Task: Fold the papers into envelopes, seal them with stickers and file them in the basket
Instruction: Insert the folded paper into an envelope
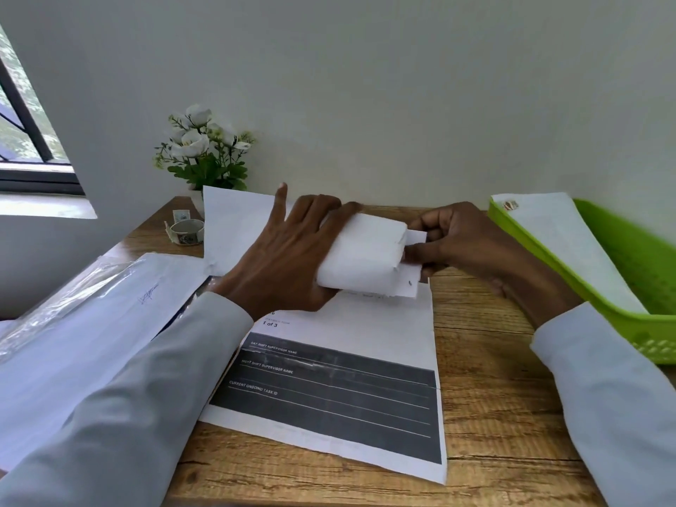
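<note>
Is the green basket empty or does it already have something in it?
Not empty. The green basket holds a white folded envelope with a sticker near its top corner.

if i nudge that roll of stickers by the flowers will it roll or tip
Probably neither: the sticker roll seems to lie flat on its side on the table, so it should slide. It looks light, and its loose tail may drag or catch.
</note>
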`<state>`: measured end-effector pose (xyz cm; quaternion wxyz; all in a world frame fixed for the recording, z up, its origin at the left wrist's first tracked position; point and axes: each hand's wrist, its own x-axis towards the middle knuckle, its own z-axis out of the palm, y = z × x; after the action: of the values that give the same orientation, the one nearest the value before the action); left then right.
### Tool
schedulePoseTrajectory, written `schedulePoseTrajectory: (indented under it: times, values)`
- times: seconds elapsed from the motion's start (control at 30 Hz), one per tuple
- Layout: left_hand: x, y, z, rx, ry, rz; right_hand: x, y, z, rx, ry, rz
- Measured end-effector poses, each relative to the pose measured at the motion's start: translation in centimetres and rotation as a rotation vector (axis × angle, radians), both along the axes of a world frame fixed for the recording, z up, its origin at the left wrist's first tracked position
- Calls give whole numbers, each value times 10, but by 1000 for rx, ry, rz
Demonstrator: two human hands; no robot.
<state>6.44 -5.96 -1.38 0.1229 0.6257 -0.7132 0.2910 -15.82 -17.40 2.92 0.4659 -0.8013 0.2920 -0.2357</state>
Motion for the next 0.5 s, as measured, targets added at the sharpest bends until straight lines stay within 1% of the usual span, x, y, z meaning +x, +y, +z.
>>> schedulePoseTrajectory:
  times: [0.17, 0.33, 0.5]
  values:
    - [2, 2, 2, -14, 67, 13, -14, -6, 9, 60, -32, 3]
    - [-6, 2, 1, -15, 52, 0, -5, 3, 0, 110, -27, 31]
    - [-15, 2, 1, -20, 66, -21, 22, 24, -18, 102, -148, -94]
